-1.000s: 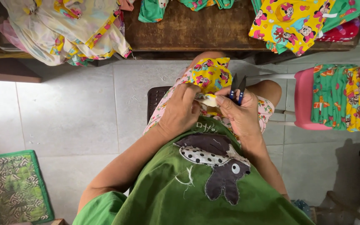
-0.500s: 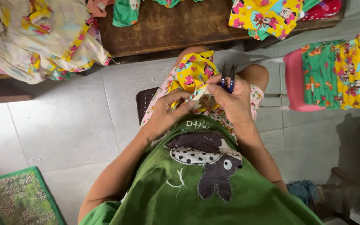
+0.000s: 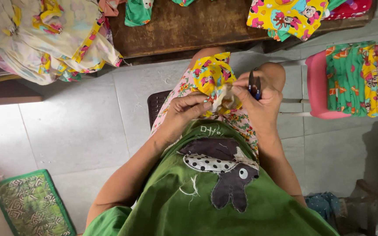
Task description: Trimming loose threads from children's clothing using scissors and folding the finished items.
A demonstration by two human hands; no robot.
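A yellow printed garment (image 3: 211,73), bunched over the lap, is pinched by the left hand (image 3: 188,111) while small thread snips (image 3: 254,86), now raised upright, are gripped in the right hand (image 3: 261,98).

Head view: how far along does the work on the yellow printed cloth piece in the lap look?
Looks done: green and yellow printed garments draped over the pink plastic stool. In hand: the left hand pinches the yellow printed cloth piece while the right hand holds small dark snips. Left: a heap of printed cloth.
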